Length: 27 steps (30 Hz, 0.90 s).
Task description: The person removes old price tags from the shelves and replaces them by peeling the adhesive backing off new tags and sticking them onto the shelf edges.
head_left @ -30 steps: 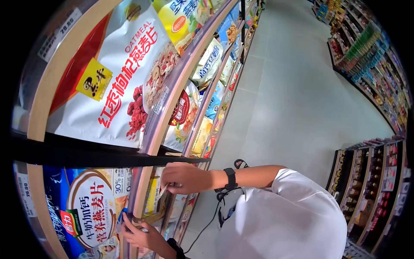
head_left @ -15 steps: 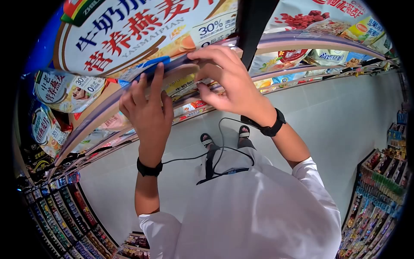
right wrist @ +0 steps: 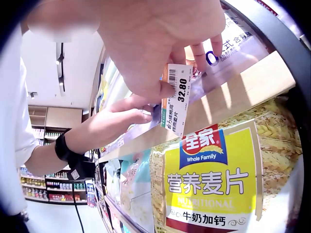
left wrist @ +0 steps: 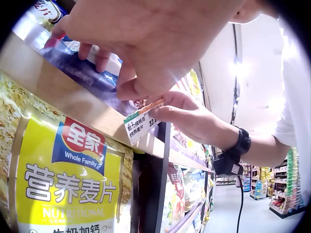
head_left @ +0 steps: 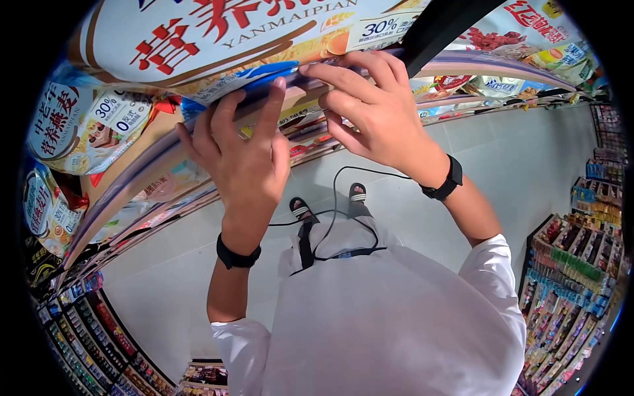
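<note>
My right hand (head_left: 389,119) pinches a paper price tag (right wrist: 177,94) reading 32.80 between thumb and fingers, at the front edge of a shelf. Its other fingers reach over the clear plastic strip (left wrist: 77,73) along that edge. Beside it, my left hand (head_left: 244,162) lays its extended fingers over the same strip, fingertips at the blue lower edge (head_left: 264,79) of packaging there. Directly behind stands a large oatmeal bag (head_left: 218,39) with red lettering. The tag is hidden behind my hands in the head view.
Below the shelf edge hangs a yellow cereal bag (right wrist: 214,179). Smaller oatmeal bags (head_left: 119,122) stand to the left. A black upright (head_left: 449,30) divides the shelving on the right. A black cable (head_left: 337,198) loops before the white shirt. Stocked shelves (head_left: 574,264) stand behind, across the aisle.
The head view has swung round to face the shelf, then drawn closer to the oatmeal bag. Both hands have come together at the strip, the right one bringing the tag.
</note>
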Available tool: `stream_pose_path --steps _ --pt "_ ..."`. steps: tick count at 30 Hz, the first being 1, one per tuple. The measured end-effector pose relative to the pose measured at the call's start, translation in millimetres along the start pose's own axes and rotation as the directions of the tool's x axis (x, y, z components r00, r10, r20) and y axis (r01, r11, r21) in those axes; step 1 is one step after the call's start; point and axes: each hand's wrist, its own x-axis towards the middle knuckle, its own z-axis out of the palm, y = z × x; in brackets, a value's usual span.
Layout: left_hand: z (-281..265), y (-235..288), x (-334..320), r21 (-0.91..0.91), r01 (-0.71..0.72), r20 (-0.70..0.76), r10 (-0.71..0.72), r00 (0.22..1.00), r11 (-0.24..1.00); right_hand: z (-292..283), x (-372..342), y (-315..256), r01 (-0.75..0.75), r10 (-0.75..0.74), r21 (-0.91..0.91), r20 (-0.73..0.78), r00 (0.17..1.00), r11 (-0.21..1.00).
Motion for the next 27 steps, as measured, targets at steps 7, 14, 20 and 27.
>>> stream_pose_path --steps 7,14,20,27 --pt "9.2 13.1 6.3 -0.092 0.096 -0.080 -0.104 0.991 0.991 -2.1 7.6 -0.9 -0.020 0.023 -0.066 0.041 0.999 0.998" --pt "16.2 10.7 7.4 -0.126 0.074 -0.152 -0.093 0.984 0.989 -6.3 11.8 0.0 -0.021 0.024 -0.059 0.046 0.999 0.998" --pt "18.9 14.2 9.2 -0.175 0.124 -0.171 -0.154 0.973 0.977 -5.1 16.9 -0.3 -0.045 0.045 -0.003 0.022 0.999 0.999" --pt "16.1 13.1 15.8 -0.219 0.148 -0.160 -0.185 0.970 0.965 -10.6 11.0 12.4 -0.064 0.077 0.262 -0.041 0.996 0.963"
